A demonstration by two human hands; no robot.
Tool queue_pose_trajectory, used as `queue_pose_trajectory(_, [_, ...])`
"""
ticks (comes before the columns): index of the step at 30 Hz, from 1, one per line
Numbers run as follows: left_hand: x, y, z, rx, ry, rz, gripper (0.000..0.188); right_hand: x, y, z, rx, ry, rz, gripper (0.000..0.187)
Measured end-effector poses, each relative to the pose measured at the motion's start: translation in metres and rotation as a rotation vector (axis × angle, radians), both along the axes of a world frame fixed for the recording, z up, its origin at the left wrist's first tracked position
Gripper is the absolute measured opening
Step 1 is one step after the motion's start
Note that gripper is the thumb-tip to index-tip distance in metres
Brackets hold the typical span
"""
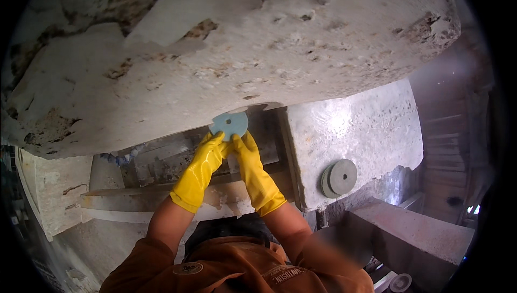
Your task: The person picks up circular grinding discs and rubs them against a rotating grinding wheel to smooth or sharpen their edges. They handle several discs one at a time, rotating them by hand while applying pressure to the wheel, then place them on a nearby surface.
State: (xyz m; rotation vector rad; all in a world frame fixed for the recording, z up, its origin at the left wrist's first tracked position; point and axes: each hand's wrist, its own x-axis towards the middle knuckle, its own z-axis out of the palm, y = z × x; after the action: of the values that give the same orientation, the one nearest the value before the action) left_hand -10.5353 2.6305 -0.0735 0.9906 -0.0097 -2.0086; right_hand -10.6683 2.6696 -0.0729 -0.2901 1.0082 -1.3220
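Both hands of a worker in yellow rubber gloves grasp a pale blue disc (235,128) just in front of the near edge of a massive, pitted stone slab (226,72). The left hand (213,146) pinches the disc's near rim on its left part, and the right hand (245,147) grips the same rim just beside it, thumbs close together. The disc, pierced by a small hole at its centre, shows its flat face and overlaps the slab's near edge from this angle; whether the two touch cannot be told.

To the right, a pale stone surface (371,131) with a rough right edge carries two round discs (343,177), a grey one lying partly over a greener one, near the near edge and toward the near left corner. The grey disc also has a small central hole.

Below the gloved hands, a worn, pale beam (242,195) runs crosswise in front of the worker, whose brown shirt (231,263) fills the foreground. A pale block (56,185) stands at far left, and a thick grey beam (414,231) juts out at lower right.
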Motion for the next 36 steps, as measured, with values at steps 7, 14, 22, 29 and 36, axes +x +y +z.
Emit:
queue_pose_trajectory(7, [0.0,-0.009,0.009,-0.054,-0.074,0.019,0.031,0.002,-0.012,0.006,0.008,0.029,0.012,0.044])
queue_pose_trajectory(14, [0.026,-0.025,-0.04,0.022,0.233,0.067,0.039,0.008,-0.034,0.003,0.03,0.02,0.06,0.04])
queue_pose_trajectory(22, [0.025,-0.068,-0.049,-0.059,-0.328,0.008,0.032,0.016,-0.082,-0.062,-0.134,0.225,0.211,0.039])
queue_pose_trajectory(29, [0.046,-0.091,-0.069,-0.18,-0.536,-0.033,0.034,0.039,-0.107,-0.039,0.067,0.116,0.279,0.036])
queue_pose_trajectory(36, [0.04,-0.039,-0.052,-0.121,-0.236,0.079,0.036,0.029,-0.055,-0.006,-0.108,0.02,0.174,0.047])
